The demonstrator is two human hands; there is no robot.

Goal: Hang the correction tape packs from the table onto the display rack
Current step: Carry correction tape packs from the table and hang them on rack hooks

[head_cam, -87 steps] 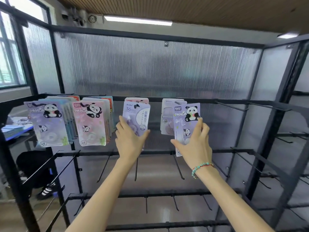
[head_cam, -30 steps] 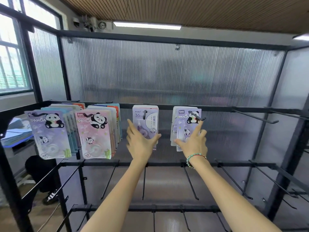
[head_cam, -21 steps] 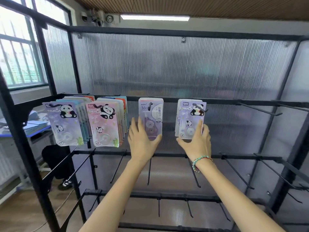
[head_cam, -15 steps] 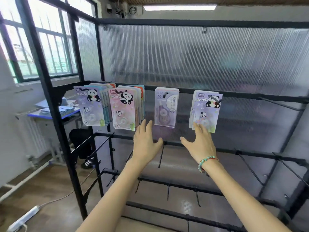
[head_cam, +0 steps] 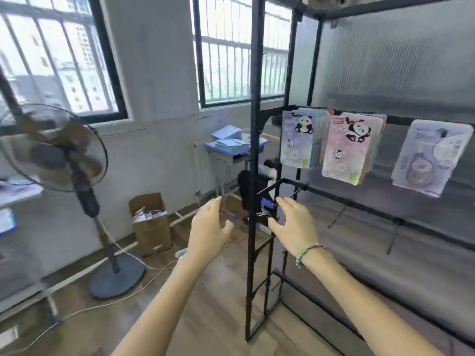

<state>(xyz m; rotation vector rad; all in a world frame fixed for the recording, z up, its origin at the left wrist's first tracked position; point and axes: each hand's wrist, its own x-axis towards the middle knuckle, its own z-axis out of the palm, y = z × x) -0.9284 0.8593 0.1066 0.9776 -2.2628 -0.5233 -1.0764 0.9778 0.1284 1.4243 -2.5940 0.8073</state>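
The black display rack (head_cam: 254, 155) stands to my right. On its top rail hang a purple panda pack stack (head_cam: 298, 138), a pink panda pack stack (head_cam: 345, 147) and a single lilac correction tape pack (head_cam: 431, 155). My left hand (head_cam: 209, 228) floats empty in front of the floor, left of the rack's corner post, fingers relaxed. My right hand (head_cam: 294, 224), with a bead bracelet on its wrist, hangs empty just right of that post, below the packs and touching nothing.
A standing fan (head_cam: 64, 160) is at the left with its cable across the wooden floor. A cardboard box (head_cam: 151, 222) sits by the wall. A small desk (head_cam: 231, 147) with papers stands behind the rack. A table edge (head_cam: 15, 194) shows far left.
My view has swung left, away from the rack front. Both hands have let go of the hung packs, dropped lower and moved off to the rack's left corner.
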